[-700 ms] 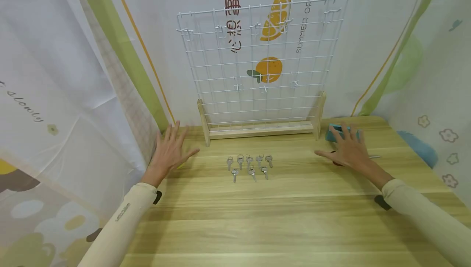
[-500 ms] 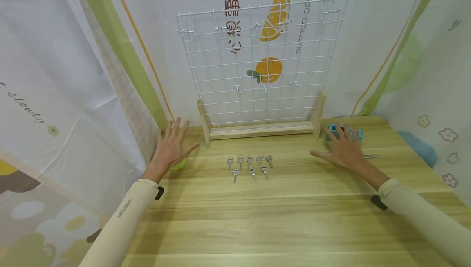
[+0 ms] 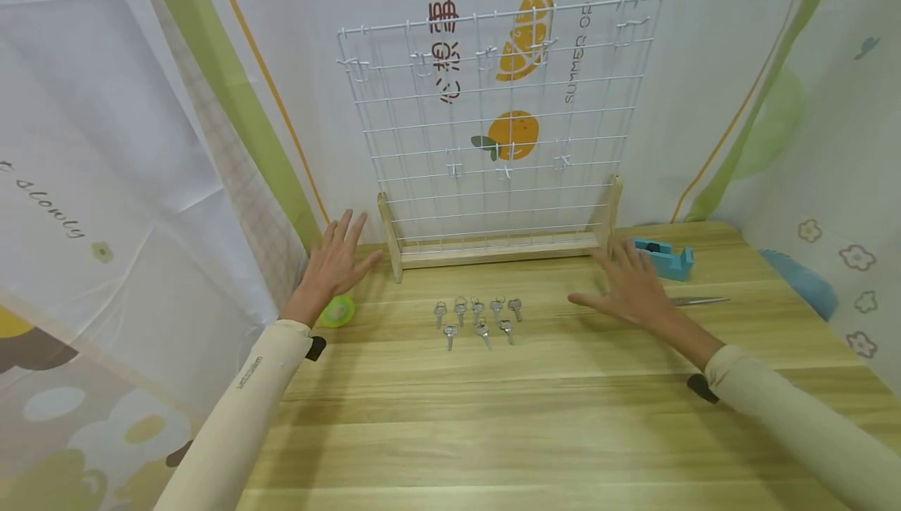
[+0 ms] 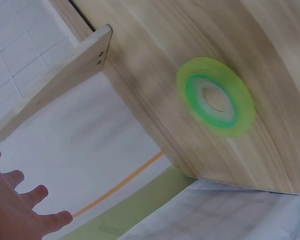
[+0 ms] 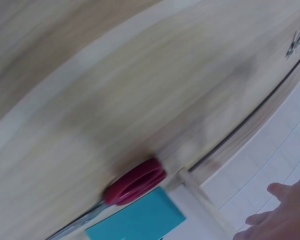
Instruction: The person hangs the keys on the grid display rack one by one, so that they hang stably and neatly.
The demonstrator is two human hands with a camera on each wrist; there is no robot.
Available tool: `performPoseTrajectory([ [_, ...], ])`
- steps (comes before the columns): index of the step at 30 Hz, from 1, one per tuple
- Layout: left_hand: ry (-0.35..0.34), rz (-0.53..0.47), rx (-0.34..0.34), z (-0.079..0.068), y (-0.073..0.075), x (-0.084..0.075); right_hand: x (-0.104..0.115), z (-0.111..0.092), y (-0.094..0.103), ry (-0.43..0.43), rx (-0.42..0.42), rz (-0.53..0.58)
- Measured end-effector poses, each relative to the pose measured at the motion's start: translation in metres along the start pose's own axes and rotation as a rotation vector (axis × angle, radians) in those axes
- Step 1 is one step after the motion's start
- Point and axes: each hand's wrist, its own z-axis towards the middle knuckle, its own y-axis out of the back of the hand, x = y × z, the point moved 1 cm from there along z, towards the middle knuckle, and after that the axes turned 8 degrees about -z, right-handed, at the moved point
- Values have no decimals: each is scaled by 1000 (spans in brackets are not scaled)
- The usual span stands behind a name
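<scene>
My left hand (image 3: 332, 264) hovers over the table's left side with fingers spread, holding nothing. Just below it lies a yellow-green tape roll (image 4: 242, 111). On the right, my right hand (image 3: 629, 289) is also spread and holds nothing, near a teal tape dispenser (image 3: 674, 262). Scissors (image 3: 707, 301) lie partly behind that hand; the right wrist view shows their red handles (image 5: 135, 184). Between the hands, several silver keys (image 3: 482, 330) with small rings lie in two rows. Behind them stands a white wire grid rack with a wooden base (image 3: 500, 250).
Several small white hooks (image 3: 504, 172) hang on the grid in an upper and a lower row. A printed white curtain (image 3: 303, 26) closes off the back and sides. The wooden table (image 3: 493, 433) extends towards me.
Both hands have moved inward, the left one also slightly forward. The tape roll, the tape dispenser and the scissors have come more into view. The keys and rack stay put.
</scene>
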Motion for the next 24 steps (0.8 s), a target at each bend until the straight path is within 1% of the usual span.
performPoseTrajectory([
  [3, 4, -42, 5, 6, 2, -2, 8, 3, -3, 16, -9, -8],
  [7, 19, -112, 13, 14, 5, -3, 18, 8, -8, 12, -3, -4],
  [15, 69, -303, 45, 32, 8, -7, 36, 18, -15, 31, -2, -16],
  [24, 48, -438, -5, 53, 13, -11, 58, 27, -21, 62, 9, 32],
])
